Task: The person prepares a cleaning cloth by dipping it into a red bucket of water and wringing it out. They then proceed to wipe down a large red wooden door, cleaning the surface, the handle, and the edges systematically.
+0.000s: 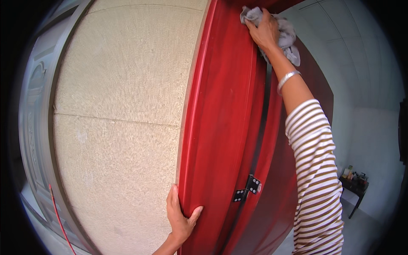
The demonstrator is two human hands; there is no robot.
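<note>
A glossy red door frame [220,127] runs from top to bottom before me, with a black hinge [247,188] joining it to the open red door [271,204]. High on the frame, near its top corner, my right hand [265,30] presses a crumpled grey cloth [287,33]; part of the cloth hangs beside the wrist, which wears a silver bangle [287,79]. Low down, my left hand [182,220] rests around the frame's outer left edge, thumb on the red face and fingers towards the wall.
Left of the frame is a rough beige wall [121,127], then a grey panelled door [36,127]. A thin red rod or cable [59,216] stands at lower left. Beyond the doorway, a small dark table [355,186] holds several bottles against a pale wall.
</note>
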